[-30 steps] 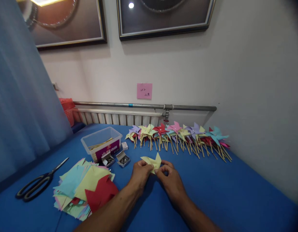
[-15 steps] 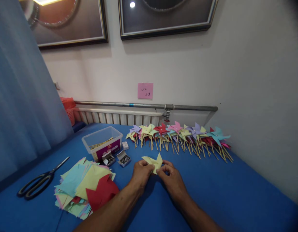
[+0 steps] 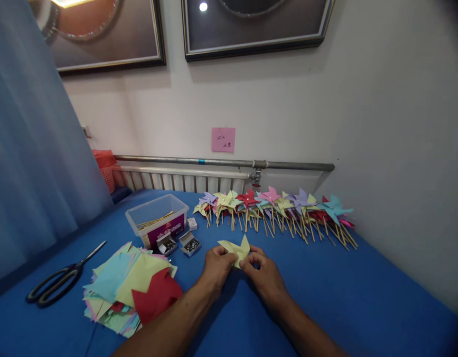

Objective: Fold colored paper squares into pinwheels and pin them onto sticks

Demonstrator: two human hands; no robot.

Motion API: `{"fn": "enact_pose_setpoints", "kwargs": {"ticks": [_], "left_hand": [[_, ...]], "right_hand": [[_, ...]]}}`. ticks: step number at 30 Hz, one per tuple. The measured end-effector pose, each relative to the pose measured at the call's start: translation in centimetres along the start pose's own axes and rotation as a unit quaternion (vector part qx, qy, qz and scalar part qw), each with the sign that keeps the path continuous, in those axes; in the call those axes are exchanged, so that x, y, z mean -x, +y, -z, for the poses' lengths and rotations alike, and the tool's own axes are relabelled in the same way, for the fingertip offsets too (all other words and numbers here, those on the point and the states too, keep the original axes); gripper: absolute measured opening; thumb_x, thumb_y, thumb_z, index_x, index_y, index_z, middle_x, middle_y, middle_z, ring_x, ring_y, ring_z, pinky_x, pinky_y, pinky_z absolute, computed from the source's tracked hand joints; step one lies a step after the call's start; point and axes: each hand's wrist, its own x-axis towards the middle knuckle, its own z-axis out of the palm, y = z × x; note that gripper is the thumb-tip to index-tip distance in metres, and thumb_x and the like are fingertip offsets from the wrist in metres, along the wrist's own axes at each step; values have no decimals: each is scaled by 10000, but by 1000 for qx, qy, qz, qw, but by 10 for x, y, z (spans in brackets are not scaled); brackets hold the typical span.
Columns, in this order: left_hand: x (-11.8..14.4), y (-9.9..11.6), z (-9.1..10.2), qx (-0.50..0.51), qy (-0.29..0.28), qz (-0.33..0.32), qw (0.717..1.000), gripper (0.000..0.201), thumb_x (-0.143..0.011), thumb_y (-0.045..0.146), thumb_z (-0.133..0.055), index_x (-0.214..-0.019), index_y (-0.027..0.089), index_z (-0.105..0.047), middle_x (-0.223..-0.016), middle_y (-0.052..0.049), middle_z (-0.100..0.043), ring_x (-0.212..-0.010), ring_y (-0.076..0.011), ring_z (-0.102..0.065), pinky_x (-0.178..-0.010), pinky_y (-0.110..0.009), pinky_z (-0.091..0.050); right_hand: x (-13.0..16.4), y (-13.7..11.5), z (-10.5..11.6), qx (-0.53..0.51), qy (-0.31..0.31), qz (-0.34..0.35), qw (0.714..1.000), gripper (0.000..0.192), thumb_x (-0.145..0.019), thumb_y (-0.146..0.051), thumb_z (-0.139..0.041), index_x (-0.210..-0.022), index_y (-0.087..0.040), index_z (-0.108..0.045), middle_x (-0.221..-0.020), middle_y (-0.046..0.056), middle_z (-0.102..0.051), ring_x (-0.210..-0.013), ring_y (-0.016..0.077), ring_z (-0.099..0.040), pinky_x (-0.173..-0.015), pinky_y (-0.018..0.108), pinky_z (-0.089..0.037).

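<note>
One yellow paper pinwheel head (image 3: 235, 249) sits pinched between two hands just above the blue desk (image 3: 344, 292), near its middle. The left hand (image 3: 216, 265) holds it from the left, fingers curled in and closed on the paper's lower edge; the right hand (image 3: 263, 272) meets it from the right, fingertips narrowed onto the same folded centre. Both forearms run in from the near edge and converge, with the knuckles almost touching.

Behind them, a row of finished pinwheels (image 3: 277, 208) on wooden sticks lies along the wall, too overlapped to count exactly, well over a dozen. To the left stands one clear plastic box (image 3: 157, 218) with sticks inside, and two small open boxes of pins (image 3: 180, 244) lie just in front of it. One loose pile of coloured paper squares (image 3: 130, 285) lies nearer, and one pair of black scissors (image 3: 60, 281) beside that.
</note>
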Motion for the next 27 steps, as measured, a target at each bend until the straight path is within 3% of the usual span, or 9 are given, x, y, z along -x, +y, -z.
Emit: {"fn": "enact_pose_setpoints", "kwargs": {"ticks": [12,17,27], "left_hand": [[-4,-3,2,-10,-1,8,1000,92,-544,123,-677,-536,141,-587,-478,9,-550,-439,-94,-470,-488,-229,-381],[-5,-7,3,-12,-6,5,1000,124,-545,141,-694,-538,147,-571,-464,21,-535,-413,-80,-437,-459,-220,-355],[-6,-7,3,6,-22,1,1000,148,-506,169,-735,-555,136,-600,-500,11,-572,-440,-84,-478,-473,-214,-398]], "right_hand": [[-5,0,6,-23,-28,-3,999,231,-653,-358,-649,-491,-216,-565,-961,101,-693,-1157,314,-580,-986,386,-402],[-5,-1,7,-32,-44,-11,998,248,-642,-370,-652,-486,-209,-544,-966,105,-689,-1056,303,-618,-946,384,-419],[-4,-1,5,-25,-33,-5,999,249,-633,-363,-660,-486,-209,-532,-922,84,-692,-977,271,-632,-869,347,-456]]}}
